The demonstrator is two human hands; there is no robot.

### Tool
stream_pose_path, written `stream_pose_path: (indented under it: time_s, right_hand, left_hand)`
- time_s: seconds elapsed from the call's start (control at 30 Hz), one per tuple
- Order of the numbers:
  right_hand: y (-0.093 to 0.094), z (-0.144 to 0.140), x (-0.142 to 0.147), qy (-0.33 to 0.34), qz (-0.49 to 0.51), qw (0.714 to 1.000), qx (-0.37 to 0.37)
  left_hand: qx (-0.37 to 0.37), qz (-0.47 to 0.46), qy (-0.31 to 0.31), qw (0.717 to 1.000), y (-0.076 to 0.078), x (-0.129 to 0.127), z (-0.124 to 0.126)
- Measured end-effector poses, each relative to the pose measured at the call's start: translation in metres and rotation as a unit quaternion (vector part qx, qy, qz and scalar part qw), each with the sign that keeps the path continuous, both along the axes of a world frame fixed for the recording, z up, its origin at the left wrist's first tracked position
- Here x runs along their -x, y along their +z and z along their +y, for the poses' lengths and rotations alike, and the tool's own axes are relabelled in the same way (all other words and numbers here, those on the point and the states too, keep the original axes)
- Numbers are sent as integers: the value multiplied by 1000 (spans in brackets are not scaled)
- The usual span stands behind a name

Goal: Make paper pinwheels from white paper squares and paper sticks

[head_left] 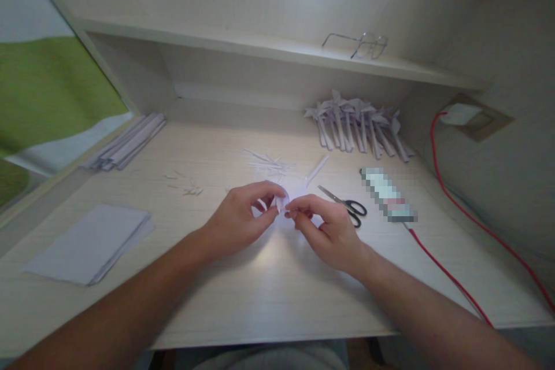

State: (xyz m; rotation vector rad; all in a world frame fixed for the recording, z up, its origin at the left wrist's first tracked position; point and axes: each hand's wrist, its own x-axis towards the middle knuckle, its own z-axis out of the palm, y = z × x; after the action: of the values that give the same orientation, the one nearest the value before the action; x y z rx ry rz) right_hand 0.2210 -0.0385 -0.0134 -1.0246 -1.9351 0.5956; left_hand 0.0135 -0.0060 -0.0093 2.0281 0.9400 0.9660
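My left hand (247, 208) pinches a small folded white paper pinwheel (281, 201) between thumb and fingertips, above the middle of the desk. Close beside it, my right hand (327, 228) is closed in a pinch at the paper's right edge; whatever is between those fingertips is too small to name. Thin pointed sticks (269, 163) lie in a loose pile just beyond my hands. One rolled white paper tube (318, 169) rests to the right of that pile. Black-handled scissors (342, 202) lie partly behind my right hand, blades apart.
Finished paper pinwheels (358, 121) on paper stems lie at the back right. Paper tubes (130, 141) are stacked back left, with paper sheets (91, 243) nearer. Small stick pieces (191, 189) lie scattered. A phone (388, 195) with a red cable (451, 277) is on the right; glasses (366, 46) sit on the shelf.
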Motion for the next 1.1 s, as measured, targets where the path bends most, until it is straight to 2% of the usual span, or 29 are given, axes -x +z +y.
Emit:
stream_pose_path:
  time_s: [0.23,0.4,0.6,0.8,1.1]
  right_hand:
    - [-1,-1,1,-19,10,1000,1]
    - [-4,-1,1,-28,35,999,17]
    - [-6,-1,0,-30,74,995,51]
    - [-2,0,1,-26,61,997,49]
    - [-7,0,0,-39,71,995,55]
  left_hand:
    - [-25,-35,32,999,-7,2,1]
    - [-34,7,39,999,-3,2,1]
    - [-26,0,81,996,1,3,-1]
    - [-23,16,61,998,2,3,1]
    - [-52,10,51,997,-3,5,3]
